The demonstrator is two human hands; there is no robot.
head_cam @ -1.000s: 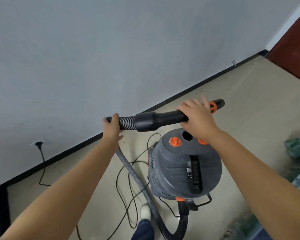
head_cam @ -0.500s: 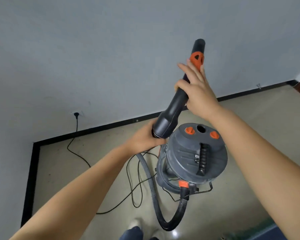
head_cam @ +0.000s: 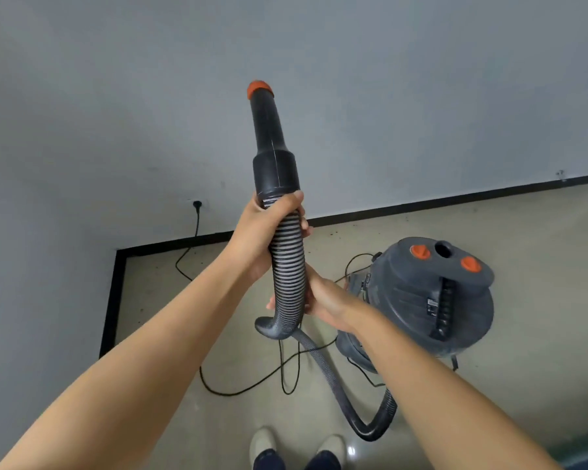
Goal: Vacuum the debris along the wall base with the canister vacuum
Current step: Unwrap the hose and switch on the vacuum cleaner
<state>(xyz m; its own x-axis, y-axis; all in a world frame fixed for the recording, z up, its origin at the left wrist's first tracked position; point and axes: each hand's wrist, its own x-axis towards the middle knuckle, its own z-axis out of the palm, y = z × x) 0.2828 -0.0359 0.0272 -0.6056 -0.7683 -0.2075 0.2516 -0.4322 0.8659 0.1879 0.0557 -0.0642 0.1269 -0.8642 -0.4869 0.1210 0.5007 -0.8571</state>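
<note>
The black nozzle [head_cam: 272, 144] with an orange tip points up toward the wall. My left hand [head_cam: 262, 232] grips the ribbed hose [head_cam: 287, 266] just below the nozzle's collar. Lower down, my right hand [head_cam: 323, 296] holds the same hose from the right side. The hose loops down across the floor to the grey canister vacuum [head_cam: 431, 296], which stands at my right with two orange knobs on its lid. Small dark specks of debris [head_cam: 333, 232] lie along the black baseboard [head_cam: 455, 198].
A black power cord [head_cam: 252, 385] runs from a wall socket [head_cam: 197, 205] and coils on the beige floor by the vacuum. The room corner [head_cam: 116, 256] is at the left. My shoes [head_cam: 296, 449] are at the bottom edge.
My right hand has left the nozzle and moved down to the hose below my left hand. The nozzle has swung more upright, and the view has shifted left, so the vacuum sits further right.
</note>
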